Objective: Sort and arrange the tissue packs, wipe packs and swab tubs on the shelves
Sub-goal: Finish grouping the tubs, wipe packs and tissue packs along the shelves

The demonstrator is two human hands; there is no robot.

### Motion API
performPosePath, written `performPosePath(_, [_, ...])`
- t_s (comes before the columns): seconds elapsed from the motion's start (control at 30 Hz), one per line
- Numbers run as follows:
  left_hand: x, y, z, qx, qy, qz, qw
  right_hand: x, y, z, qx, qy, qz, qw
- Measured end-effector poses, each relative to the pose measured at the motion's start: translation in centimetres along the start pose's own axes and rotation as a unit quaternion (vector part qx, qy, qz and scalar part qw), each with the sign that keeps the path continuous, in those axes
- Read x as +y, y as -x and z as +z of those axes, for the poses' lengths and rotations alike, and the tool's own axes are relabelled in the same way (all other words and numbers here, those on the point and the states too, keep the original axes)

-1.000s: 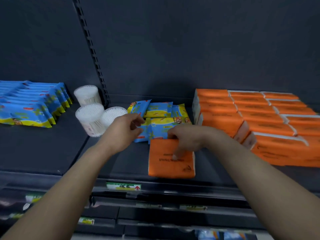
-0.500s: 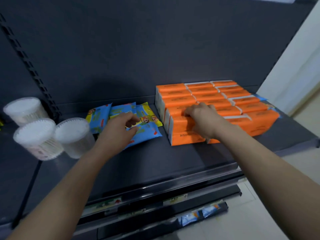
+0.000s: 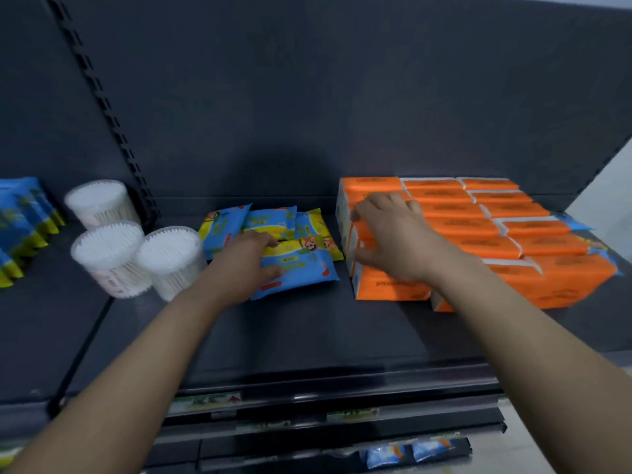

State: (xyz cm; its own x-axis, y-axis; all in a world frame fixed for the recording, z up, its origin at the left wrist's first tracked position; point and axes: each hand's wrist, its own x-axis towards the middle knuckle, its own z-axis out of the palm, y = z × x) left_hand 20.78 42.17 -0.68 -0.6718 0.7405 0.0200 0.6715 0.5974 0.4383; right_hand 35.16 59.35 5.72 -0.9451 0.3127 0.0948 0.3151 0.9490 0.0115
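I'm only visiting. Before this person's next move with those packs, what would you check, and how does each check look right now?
1. Left hand touching the front wipe pack: ok. Whether it has a firm grip: cannot tell.
2. Right hand spread on the tissue packs, steadying them: ok.
3. Loose wipe packs lined up: not ok, they overlap in a heap.
4. Swab tubs upright: ok.
5. Bare shelf in front for sorting: ok.

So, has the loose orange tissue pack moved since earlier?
Yes. The tissue pack went right, from in front of the wipe packs to the orange stack.
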Motion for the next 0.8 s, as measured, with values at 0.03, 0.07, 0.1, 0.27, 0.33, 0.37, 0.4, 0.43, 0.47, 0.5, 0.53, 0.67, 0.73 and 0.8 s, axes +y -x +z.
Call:
performPosePath(0.03, [0.1, -0.3, 0.1, -0.019, -0.025, -0.015, 0.999, -0.2, -0.6, 0.0, -0.006, -0.015, -0.018, 1.0])
performPosePath(0.07, [0.1, -0.6, 0.1, -0.036, -0.048, -0.029, 0.998, -0.4, -1.2, 0.1, -0.012, -0.024, -0.031, 0.999])
performPosePath(0.1, [0.0, -0.8, 0.2, -0.049, -0.062, -0.042, 0.996, -0.5, -1.8, 0.3, -0.014, -0.029, -0.04, 0.999])
performPosePath(0.27, [0.5, -0.8, -0.1, -0.031, -0.083, -0.076, 0.993, -0.8, -4.8, 1.0, -0.028, -0.072, -0.065, 0.995])
performPosePath(0.33, [0.8, -0.3, -0.5, -0.003, -0.038, -0.081, 0.996, -1.1, -6.2, 1.2, -0.05, -0.104, -0.063, 0.991])
performPosePath(0.37, [0.8, 0.1, -0.9, 0.015, -0.012, -0.084, 0.996, -1.3, -6.9, 1.3, -0.062, -0.115, -0.063, 0.989])
performPosePath(0.4, [0.8, 0.6, -1.3, 0.032, 0.01, -0.09, 0.995, -1.6, -7.7, 1.4, -0.075, -0.123, -0.064, 0.988])
performPosePath(0.43, [0.7, 1.2, -1.7, 0.048, 0.03, -0.1, 0.993, -1.9, -8.5, 1.5, -0.083, -0.13, -0.067, 0.986])
performPosePath(0.47, [0.5, 1.8, -2.1, 0.059, 0.055, -0.115, 0.99, -2.2, -9.4, 1.6, -0.089, -0.141, -0.07, 0.984])
performPosePath(0.5, [0.3, 2.4, -2.5, 0.066, 0.081, -0.129, 0.986, -2.6, -10.2, 1.6, -0.091, -0.158, -0.068, 0.981])
performPosePath(0.53, [0.0, 3.0, -2.8, 0.069, 0.105, -0.141, 0.982, -3.0, -11.1, 1.7, -0.093, -0.177, -0.066, 0.978])
performPosePath(0.67, [-0.7, 5.0, -3.7, 0.083, 0.169, -0.182, 0.965, -5.1, -14.0, 2.6, -0.116, -0.164, -0.09, 0.975])
performPosePath(0.73, [-1.0, 5.8, -4.1, 0.111, 0.208, -0.212, 0.948, -6.1, -15.0, 3.4, -0.155, -0.135, -0.098, 0.974])
performPosePath(0.8, [-1.1, 6.4, -4.4, 0.142, 0.298, -0.228, 0.916, -6.8, -15.7, 4.3, -0.208, -0.116, -0.092, 0.967])
